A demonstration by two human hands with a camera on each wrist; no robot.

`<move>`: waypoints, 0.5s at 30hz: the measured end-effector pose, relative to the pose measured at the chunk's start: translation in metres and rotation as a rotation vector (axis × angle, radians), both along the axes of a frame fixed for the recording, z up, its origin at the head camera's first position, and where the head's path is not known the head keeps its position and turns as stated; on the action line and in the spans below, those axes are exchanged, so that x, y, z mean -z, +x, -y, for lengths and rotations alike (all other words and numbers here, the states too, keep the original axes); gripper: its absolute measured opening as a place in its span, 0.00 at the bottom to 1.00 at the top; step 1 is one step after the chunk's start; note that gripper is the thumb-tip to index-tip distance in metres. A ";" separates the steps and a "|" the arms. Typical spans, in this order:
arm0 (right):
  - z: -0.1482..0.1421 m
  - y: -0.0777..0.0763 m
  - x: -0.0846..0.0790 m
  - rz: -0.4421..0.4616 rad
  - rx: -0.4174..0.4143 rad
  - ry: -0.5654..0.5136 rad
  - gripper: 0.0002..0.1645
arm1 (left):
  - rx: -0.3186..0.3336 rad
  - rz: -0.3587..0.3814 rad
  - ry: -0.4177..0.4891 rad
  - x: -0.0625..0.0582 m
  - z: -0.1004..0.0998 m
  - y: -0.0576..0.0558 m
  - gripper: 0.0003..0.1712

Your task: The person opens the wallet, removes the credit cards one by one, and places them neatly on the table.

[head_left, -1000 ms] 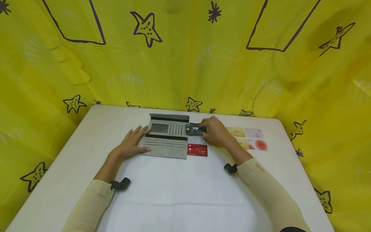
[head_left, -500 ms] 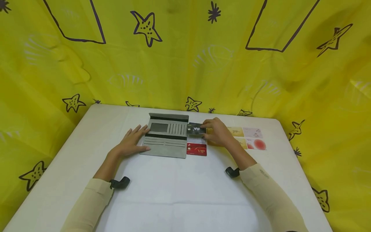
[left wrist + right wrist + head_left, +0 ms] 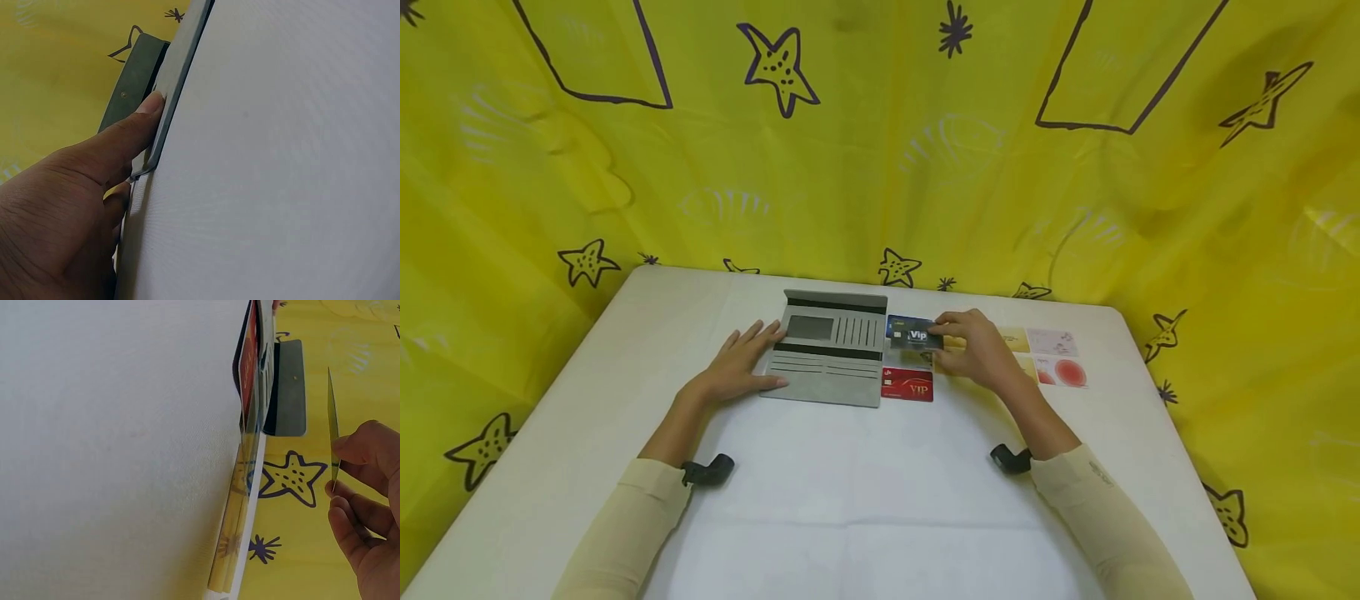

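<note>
My right hand pinches a black Vip card between thumb and fingers. The right wrist view shows that card edge-on, lifted off the table. A grey wallet lies unfolded, its top flap raised, with card slots and a dark window panel. On its left edge rests my left hand, fingers spread; in the left wrist view the thumb presses on the wallet. Along the wallet's right side lie a blue card, partly covered by the black one, a pale card, and a red VIP card.
Beyond my right hand, gold cards, a lilac card and a card with a red circle lie in rows. The white-covered table meets a yellow curtain at its back edge.
My right hand has drawn the black card to the right and up, away from the wallet's edge, and the blue card under it now shows. The left hand stays on the wallet.
</note>
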State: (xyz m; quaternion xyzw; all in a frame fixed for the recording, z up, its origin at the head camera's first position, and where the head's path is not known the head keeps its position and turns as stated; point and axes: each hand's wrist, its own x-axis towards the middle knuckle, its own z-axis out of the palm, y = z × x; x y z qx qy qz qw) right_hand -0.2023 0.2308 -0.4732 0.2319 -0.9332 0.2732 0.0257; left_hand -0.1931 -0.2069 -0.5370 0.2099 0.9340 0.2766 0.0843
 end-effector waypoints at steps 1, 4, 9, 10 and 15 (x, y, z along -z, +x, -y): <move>-0.001 0.002 0.000 -0.006 -0.002 -0.003 0.21 | 0.003 -0.001 0.006 0.000 0.000 0.000 0.54; -0.002 0.006 0.000 -0.007 -0.007 -0.014 0.22 | 0.004 -0.002 0.015 0.000 0.000 0.000 0.54; -0.006 0.013 0.002 0.004 0.003 -0.031 0.22 | 0.002 -0.003 0.009 -0.001 0.000 0.000 0.54; -0.007 0.014 0.003 0.008 0.009 -0.035 0.23 | 0.000 -0.001 0.006 -0.001 0.000 -0.001 0.54; -0.014 0.022 0.009 0.003 0.021 -0.034 0.23 | 0.002 0.002 0.010 -0.001 0.000 -0.001 0.54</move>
